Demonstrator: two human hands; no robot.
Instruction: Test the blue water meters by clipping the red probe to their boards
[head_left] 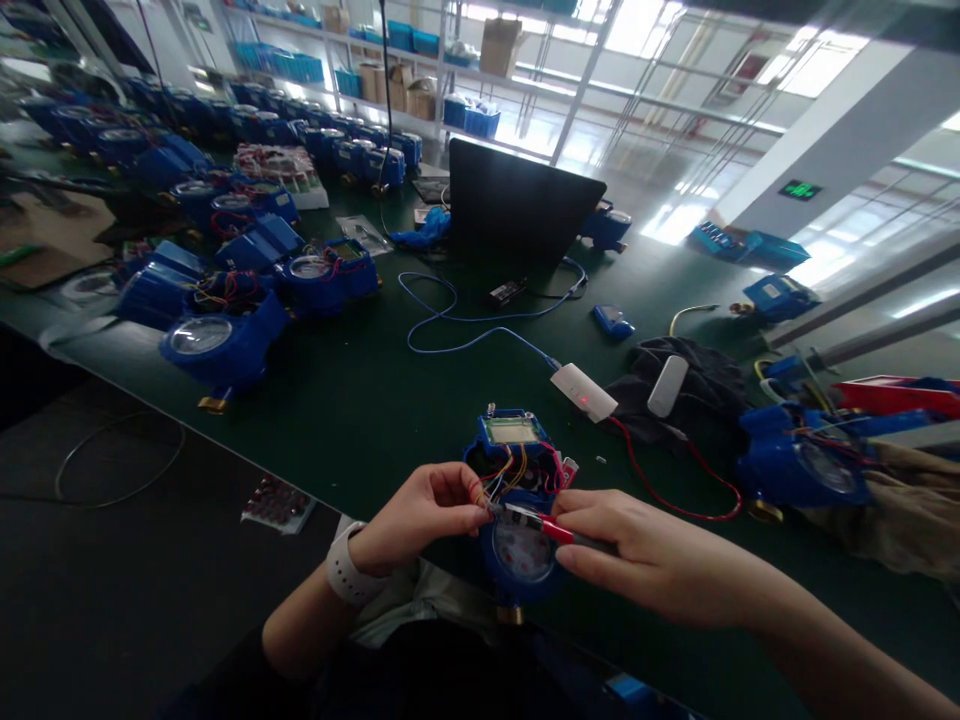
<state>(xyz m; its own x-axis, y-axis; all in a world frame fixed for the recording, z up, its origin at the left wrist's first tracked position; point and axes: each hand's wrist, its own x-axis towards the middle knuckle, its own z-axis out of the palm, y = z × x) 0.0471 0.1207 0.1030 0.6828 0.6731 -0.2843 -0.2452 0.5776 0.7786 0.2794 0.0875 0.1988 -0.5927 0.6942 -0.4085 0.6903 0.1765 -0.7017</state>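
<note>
A blue water meter [523, 590] stands at the table's near edge, close to my body. Its upper box [510, 430] has a small display, and red, yellow and white wires [512, 470] come out below it. My left hand [431, 510] is closed, thumb and finger pinching thin wires at the meter's left side. In my closed right hand [619, 545] is a slim tool with a red-and-black handle [559, 530] and a metal tip. That tip lies over the dial and reaches the wires at my left fingertips. Whether it grips a wire, I cannot tell.
Several wired blue meters [217, 340] crowd the table's left side; another meter [802, 460] lies right. Behind my hands are a white box with a red light [583, 392], a blue cable [480, 318], a laptop [525, 200] and a dark cloth [701, 375].
</note>
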